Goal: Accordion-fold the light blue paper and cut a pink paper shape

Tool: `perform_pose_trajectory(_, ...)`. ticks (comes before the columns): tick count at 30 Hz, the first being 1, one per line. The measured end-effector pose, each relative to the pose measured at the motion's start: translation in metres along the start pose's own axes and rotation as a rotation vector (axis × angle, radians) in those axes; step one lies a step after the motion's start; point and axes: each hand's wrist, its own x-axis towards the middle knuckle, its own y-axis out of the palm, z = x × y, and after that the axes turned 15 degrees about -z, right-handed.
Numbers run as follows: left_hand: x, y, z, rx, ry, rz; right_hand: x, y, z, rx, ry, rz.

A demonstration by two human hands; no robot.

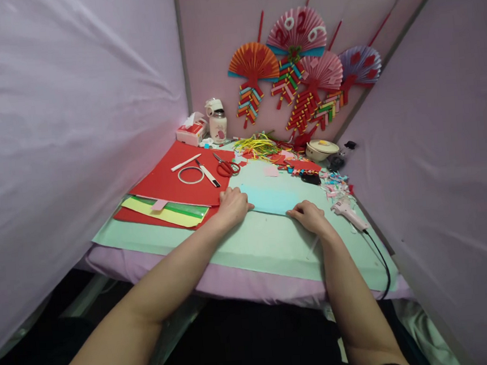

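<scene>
A sheet of light blue paper point(271, 197) lies on the pale green table cover point(266, 248). At its near left corner, my left hand point(233, 205) is closed, with thumb and fingers pinching the edge. My right hand point(309, 216) pinches the near right corner between thumb and bent fingers. Left of my left hand lies a stack of red paper point(161, 175), bearing red-handled scissors point(226, 166), a roll of tape point(190, 175), a utility knife point(208, 174) and a white pen point(186, 162). A small pink paper piece point(271, 171) rests beyond the blue sheet.
A pink glue gun point(348, 214) with a black cord lies at the right. Behind are a tissue box point(192, 131), a bottle point(217, 122), yellow-green strips point(257, 145), paper scraps point(337, 184) and a lidded bowl point(321, 149). Paper fans point(253, 62) hang on the back wall.
</scene>
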Motion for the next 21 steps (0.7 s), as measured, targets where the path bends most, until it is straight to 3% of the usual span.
perform_pose_trajectory(4, 0.003, 0.002, 0.003, 0.051, 0.061, -0.021, 0.002, -0.004, -0.009, 0.016, 0.071, 0.02)
perform_pose_trajectory(9, 0.013, -0.007, 0.004, 0.115, 0.048, 0.108, 0.005, -0.003, -0.016, 0.041, 0.093, 0.047)
perform_pose_trajectory(16, 0.029, -0.012, -0.002, 0.187, 0.153, 0.248, 0.007, -0.002, -0.02, 0.092, 0.09, 0.041)
perform_pose_trajectory(21, 0.032, -0.016, 0.004, 0.151, 0.042, 0.318, 0.006, -0.006, -0.017, 0.069, 0.115, 0.064)
